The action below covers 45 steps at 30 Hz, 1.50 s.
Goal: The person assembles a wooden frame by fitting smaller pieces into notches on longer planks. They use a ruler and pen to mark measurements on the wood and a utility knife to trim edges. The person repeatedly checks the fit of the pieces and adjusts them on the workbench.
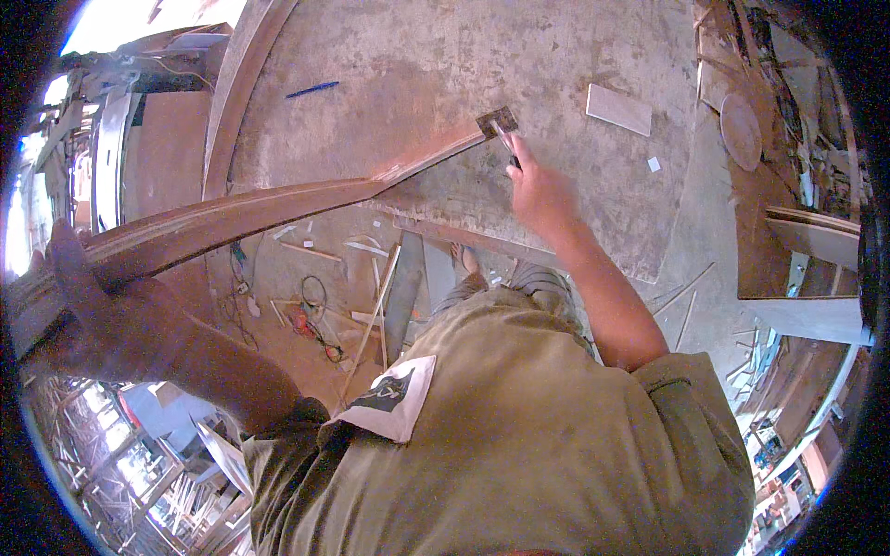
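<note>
A long brown wooden moulding (250,215) runs slantwise from the lower left up to the middle of a worn worktable (408,56). My left hand (88,292) grips its near end, fingers wrapped round the wood. In my right hand (545,190) is a scraper (496,123) with a dark, squarish blade, which lies at or against the moulding's far end. My fingers partly cover the scraper's handle. Whether the blade presses on the wood or only rests beside it I cannot tell.
A pale wooden block (619,109), a small white scrap (654,164) and a blue pen (312,90) lie on the tabletop. A curved wooden strip (227,130) edges its left. Below, wood offcuts and a red power tool (301,322) with cable litter the floor.
</note>
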Available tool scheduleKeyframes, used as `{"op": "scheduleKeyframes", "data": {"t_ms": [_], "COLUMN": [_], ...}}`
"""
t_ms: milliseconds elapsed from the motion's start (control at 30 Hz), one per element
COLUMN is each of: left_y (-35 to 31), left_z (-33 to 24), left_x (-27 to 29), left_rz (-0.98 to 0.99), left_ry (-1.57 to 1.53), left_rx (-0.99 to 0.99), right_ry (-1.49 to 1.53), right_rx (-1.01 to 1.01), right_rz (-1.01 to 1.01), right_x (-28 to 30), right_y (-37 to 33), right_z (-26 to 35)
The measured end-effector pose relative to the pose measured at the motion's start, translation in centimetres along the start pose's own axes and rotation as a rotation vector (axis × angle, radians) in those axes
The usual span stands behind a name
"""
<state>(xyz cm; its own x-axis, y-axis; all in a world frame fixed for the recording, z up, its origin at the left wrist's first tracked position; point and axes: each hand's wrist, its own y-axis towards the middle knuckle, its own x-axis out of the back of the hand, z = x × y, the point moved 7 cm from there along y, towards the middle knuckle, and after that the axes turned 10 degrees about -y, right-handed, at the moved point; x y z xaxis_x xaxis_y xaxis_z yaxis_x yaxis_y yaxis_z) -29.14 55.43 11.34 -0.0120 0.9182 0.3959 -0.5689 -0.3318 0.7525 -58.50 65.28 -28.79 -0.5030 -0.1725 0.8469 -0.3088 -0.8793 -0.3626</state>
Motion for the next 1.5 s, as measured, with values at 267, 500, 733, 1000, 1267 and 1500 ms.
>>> {"op": "scheduleKeyframes", "data": {"t_ms": [267,500,733,1000,1267,1500], "left_y": [-1.1,0.8,1.1,0.6,-0.7,-0.5], "left_z": [3.9,-1.4,-2.4,-0.9,0.8,0.3], "left_x": [-0.4,0.8,2.4,1.8,1.8,2.0], "left_rz": [-0.142,-0.273,-0.330,-0.418,-0.393,-0.387], "left_ry": [-0.299,-0.886,-1.146,-1.073,-0.845,-0.855], "left_rx": [0.115,0.543,0.703,0.661,0.599,0.616], "right_ry": [-0.121,-0.167,-0.145,0.168,0.094,0.285], "right_rx": [0.034,0.035,0.039,-0.087,-0.184,-0.221], "right_rz": [0.016,0.066,0.064,-0.394,-0.430,-0.323], "right_x": [-1.4,-1.8,-2.2,2.0,-1.5,-0.6], "right_y": [2.6,2.6,-0.1,0.6,11.1,11.8], "right_z": [1.5,1.6,0.8,-4.7,-2.2,-2.5]}}
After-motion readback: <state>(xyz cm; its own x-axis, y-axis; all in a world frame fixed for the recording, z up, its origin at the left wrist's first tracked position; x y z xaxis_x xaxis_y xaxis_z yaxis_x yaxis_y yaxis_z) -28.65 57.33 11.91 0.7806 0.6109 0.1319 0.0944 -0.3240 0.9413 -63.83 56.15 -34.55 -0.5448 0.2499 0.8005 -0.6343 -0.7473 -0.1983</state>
